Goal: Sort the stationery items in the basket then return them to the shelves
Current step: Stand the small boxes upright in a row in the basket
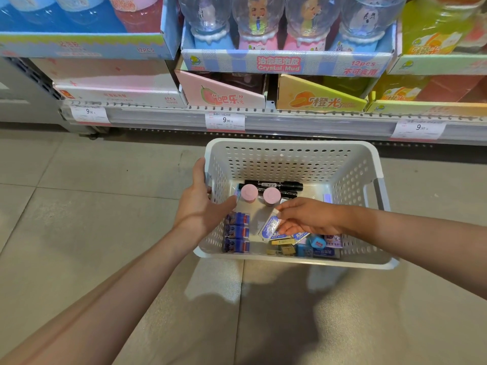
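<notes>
The basket (292, 154) is open on top, with bare floor in its middle. Black markers (271, 186) and two pink caps (259, 194) block the far end, blue erasers (236, 231) line the left wall, and loose packets (303, 247) crowd the near right corner.
</notes>
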